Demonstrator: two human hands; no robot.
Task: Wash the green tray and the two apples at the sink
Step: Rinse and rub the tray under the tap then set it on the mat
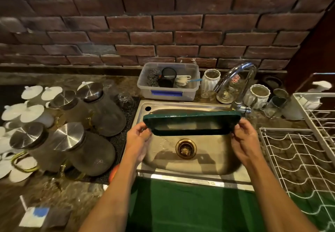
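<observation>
I hold the dark green tray point(192, 123) over the steel sink point(181, 161), tilted up so its inside faces me. My left hand point(138, 135) grips its left end and my right hand point(244, 137) grips its right end. The chrome tap point(237, 81) arches at the sink's back right, its spout near the tray's right corner; no water is visible. An orange-red round thing point(113, 172), possibly an apple, peeks out beside my left forearm at the sink's left edge. No other apple is in view.
Glass jars with metal lids point(87, 141) stand on a black mat left of the sink. A plastic tub of scrubbers point(168, 82) sits behind it. White cups point(259, 93) flank the tap. A white wire rack point(304, 152) lies to the right. The drain point(185, 148) is open.
</observation>
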